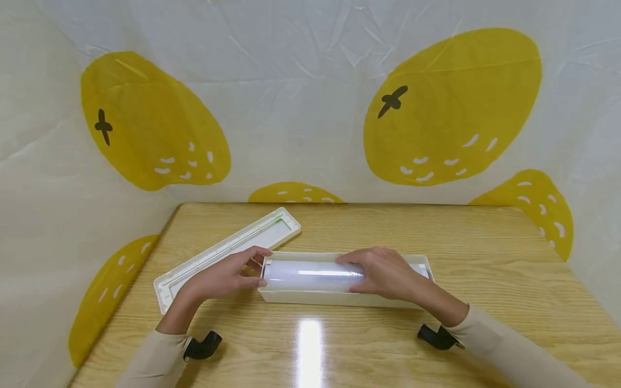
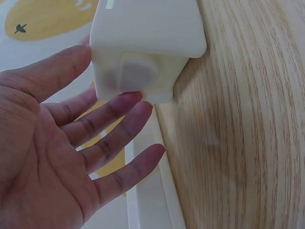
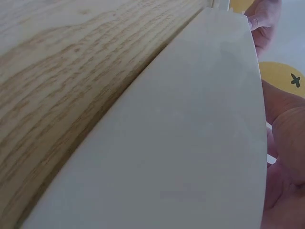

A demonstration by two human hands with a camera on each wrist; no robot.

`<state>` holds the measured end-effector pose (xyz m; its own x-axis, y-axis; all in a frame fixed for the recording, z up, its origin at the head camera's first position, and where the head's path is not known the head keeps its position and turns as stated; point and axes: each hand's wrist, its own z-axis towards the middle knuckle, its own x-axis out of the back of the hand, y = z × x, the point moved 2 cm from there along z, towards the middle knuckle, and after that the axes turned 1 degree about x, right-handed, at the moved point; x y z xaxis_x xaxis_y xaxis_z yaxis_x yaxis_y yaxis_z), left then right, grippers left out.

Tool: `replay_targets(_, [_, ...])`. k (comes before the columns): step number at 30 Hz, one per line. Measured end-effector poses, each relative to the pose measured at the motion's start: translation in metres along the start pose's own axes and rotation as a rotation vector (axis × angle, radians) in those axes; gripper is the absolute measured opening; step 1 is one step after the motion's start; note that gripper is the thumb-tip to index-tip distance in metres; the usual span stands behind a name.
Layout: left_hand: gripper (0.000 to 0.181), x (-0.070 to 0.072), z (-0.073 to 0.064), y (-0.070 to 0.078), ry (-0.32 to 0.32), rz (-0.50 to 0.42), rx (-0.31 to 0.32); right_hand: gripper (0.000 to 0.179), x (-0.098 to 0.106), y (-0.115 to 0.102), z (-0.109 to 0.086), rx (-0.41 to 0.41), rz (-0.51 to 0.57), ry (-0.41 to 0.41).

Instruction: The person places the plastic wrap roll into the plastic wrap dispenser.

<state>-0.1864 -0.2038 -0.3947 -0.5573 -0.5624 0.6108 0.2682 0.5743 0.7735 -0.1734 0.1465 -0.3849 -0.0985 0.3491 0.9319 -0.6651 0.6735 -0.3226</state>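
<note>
A long cream-white plastic box (image 1: 339, 298) lies open-topped across the middle of the table, a shiny roll of plastic wrap (image 1: 301, 272) inside it. My left hand (image 1: 225, 275) holds the box's left end, thumb at the front corner and index finger at the back one. In the left wrist view, the other fingers of that hand (image 2: 71, 138) spread along the end wall. Over the roll's right part, my right hand (image 1: 383, 272) grips it between thumb and fingers. The right wrist view is mostly filled by the box's front wall (image 3: 181, 119).
A matching narrow white lid (image 1: 228, 250), with a green piece near its far end, lies slanted behind my left hand. The wooden table (image 1: 364, 345) meets a white sheet (image 1: 296, 108) with yellow fruit prints at its back and left.
</note>
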Motion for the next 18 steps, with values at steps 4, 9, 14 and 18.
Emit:
replay_targets(4, [0.059,-0.001,0.002,0.000,0.006,-0.008,0.002,0.057,0.001,0.004,-0.001,-0.007,0.007,-0.004])
replay_targets(9, [0.058,0.000,0.004,0.000,0.008,-0.004,-0.002,0.053,0.006,0.008,-0.002,-0.012,0.048,-0.033])
replay_targets(14, [0.058,0.000,0.004,0.000,0.008,0.001,0.002,0.047,0.019,0.012,-0.008,-0.022,0.095,-0.079])
replay_targets(18, [0.059,0.000,0.004,0.001,0.009,0.000,0.003,0.044,0.027,0.019,-0.016,-0.055,0.135,-0.082])
